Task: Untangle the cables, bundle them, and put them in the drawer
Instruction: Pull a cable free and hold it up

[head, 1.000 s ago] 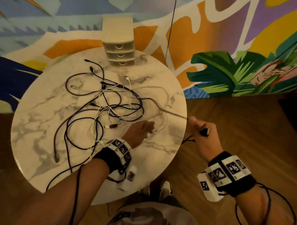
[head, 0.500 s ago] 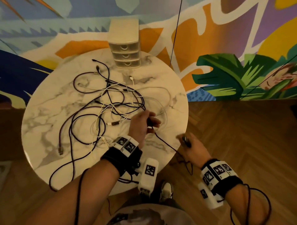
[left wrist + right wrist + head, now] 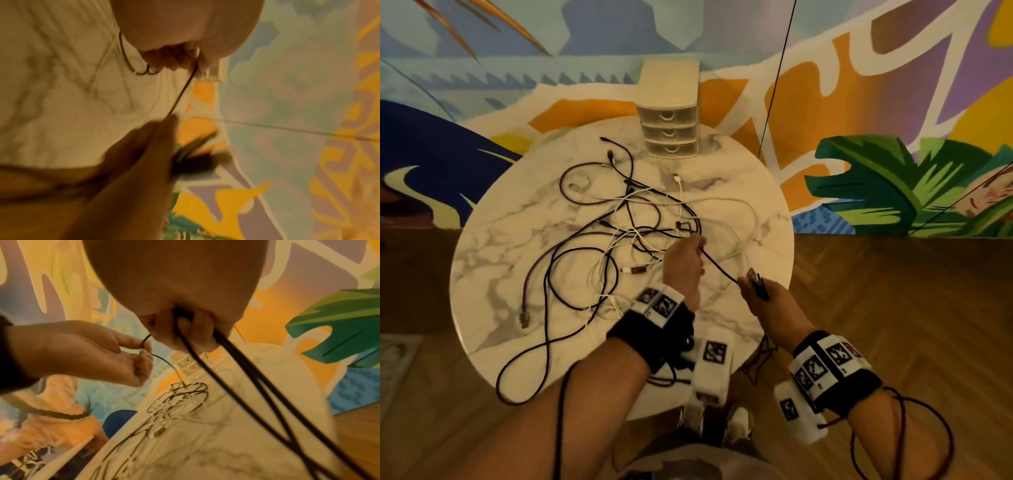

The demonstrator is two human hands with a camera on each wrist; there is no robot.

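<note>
A tangle of black, purple and white cables (image 3: 626,236) lies spread over the round marble table (image 3: 493,246). My left hand (image 3: 690,253) pinches a black cable (image 3: 717,265) at the right side of the tangle; the same pinch shows in the right wrist view (image 3: 144,344). That cable runs taut to my right hand (image 3: 755,284), which grips its plug end and hanging loops (image 3: 226,369) above the table's near right edge. A small three-drawer unit (image 3: 671,130) stands at the table's far edge, its drawers closed.
A painted mural wall (image 3: 893,102) stands right behind the table. Wooden floor (image 3: 893,308) lies to the right and in front. My feet (image 3: 715,421) show below the table's near edge. A thin dark line (image 3: 777,78) hangs before the wall.
My left hand lifted from the table, took the black cable and drew it up. My right hand came in from beyond the table's right edge toward the left hand.
</note>
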